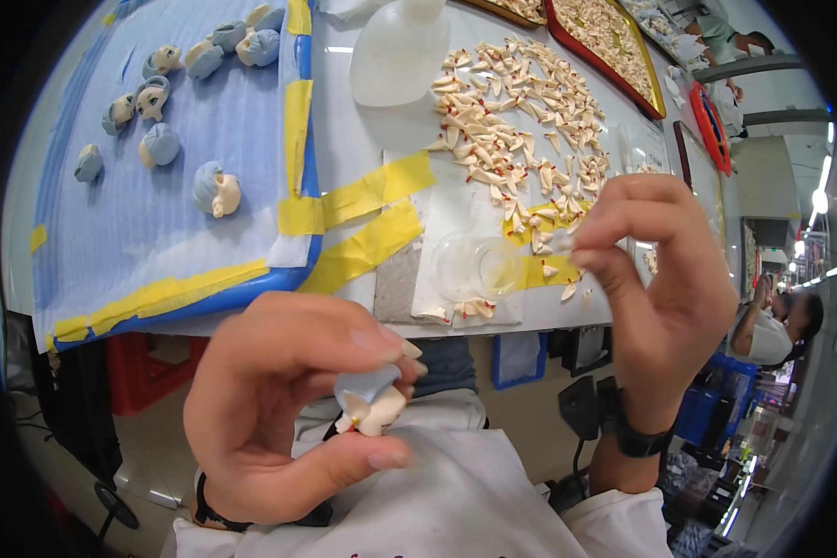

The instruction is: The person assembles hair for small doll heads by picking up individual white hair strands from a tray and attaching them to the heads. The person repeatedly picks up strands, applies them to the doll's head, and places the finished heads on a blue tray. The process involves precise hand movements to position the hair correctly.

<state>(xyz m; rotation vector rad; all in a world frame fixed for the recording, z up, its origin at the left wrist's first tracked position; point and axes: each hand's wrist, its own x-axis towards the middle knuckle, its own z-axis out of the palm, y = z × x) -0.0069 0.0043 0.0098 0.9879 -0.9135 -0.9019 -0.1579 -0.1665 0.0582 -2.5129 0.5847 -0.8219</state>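
Note:
Between the thumb and fingers of my left hand [293, 409] is a small doll head [370, 402] with pale blue hair, held in front of my chest. A pointed, skin-coloured ear shape shows on its side. My right hand [660, 251] is raised above the table's near right part, thumb and forefinger pinched together. A small pale, blurred bit shows at those fingertips; I cannot make out what it is. Below and left of this hand stands a small clear dish [495, 267]. Many small cream pointed pieces [502, 130] with red ends lie spread behind it.
A blue-rimmed tray [279, 279], lined with pale sheet and taped in yellow, holds several blue-haired doll heads [219, 191] on the left. A translucent bottle [400, 56] stands beside it. A red-sided tray [614, 46] of cream pieces is at the far right. Another person [772, 325] sits beyond.

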